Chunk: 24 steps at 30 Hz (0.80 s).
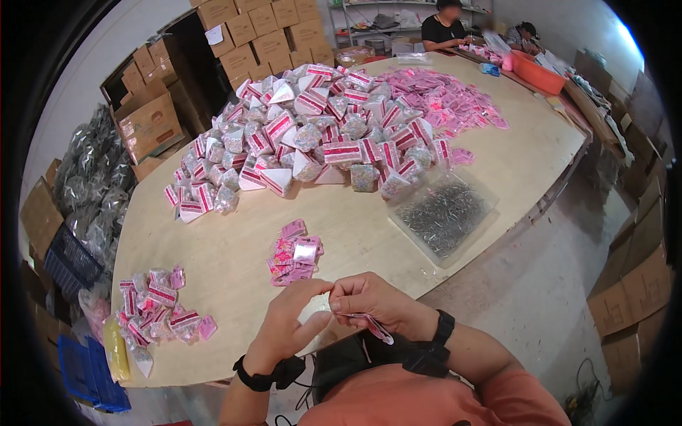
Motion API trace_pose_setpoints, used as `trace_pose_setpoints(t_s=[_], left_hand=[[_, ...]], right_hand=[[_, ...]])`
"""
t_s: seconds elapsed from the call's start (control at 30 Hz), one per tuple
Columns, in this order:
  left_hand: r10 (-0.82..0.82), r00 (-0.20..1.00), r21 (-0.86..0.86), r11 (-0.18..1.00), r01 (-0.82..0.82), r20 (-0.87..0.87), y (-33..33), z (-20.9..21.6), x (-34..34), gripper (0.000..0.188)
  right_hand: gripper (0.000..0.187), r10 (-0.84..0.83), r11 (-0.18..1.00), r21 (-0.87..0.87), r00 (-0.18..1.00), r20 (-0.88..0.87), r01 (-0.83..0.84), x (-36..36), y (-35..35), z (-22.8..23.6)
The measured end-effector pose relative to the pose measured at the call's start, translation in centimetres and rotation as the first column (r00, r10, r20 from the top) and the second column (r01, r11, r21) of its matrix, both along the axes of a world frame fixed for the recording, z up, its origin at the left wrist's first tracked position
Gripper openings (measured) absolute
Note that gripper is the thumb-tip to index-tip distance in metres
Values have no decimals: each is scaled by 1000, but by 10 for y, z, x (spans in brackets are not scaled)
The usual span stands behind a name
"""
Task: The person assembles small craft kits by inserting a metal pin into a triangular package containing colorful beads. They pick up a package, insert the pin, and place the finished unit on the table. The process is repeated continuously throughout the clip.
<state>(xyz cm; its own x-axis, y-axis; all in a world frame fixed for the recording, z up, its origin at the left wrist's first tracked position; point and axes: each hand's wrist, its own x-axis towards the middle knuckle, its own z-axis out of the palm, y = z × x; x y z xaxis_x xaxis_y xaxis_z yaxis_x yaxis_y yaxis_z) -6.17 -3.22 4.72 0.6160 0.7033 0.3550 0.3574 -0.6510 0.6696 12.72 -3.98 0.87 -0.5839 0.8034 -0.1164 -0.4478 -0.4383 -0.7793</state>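
At the table's near edge my two hands meet at the fingertips. My left hand (295, 319) curls around a small whitish, shiny packet (316, 305), thumb and fingers on either side of it. My right hand (373, 302) is closed, its thumb and forefinger pinched at the packet's edge. Pink printed cards (375, 328) stick out below the right fingers. Whether a pin is in that pinch is too small to see. Just beyond the hands lies a little heap of pink cards (291, 255). A clear shallow tray (444, 220) of many small metal pins sits to the right.
A large heap of filled packets with pink-and-white headers (298, 142) covers the table's middle, beside a spread of pink cards (447, 99). A smaller packet pile (160, 305) lies at left. Cardboard boxes (263, 39) stand behind. Two people (444, 32) sit at the far side near an orange basin (538, 72).
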Motion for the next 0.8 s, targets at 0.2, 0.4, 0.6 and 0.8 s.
trace_pose_setpoints(t_s=[0.2,0.4,0.6,0.8], left_hand=[[79,981,276,961,-27,-180,-9,2,-3,20],[101,972,227,972,-52,-211,-6,-9,-5,12],[142,987,-229,961,-154,-68,-5,-17,1,11],[251,941,-735,678,-2,229,-4,-25,2,23]], right_hand=[[7,85,996,-39,996,4,-85,3,3,-11],[12,-20,963,268,975,219,-40,-5,-3,2],[20,-285,869,491,873,395,61,-11,-6,4],[20,-518,675,737,692,503,-31,-10,-14,14]])
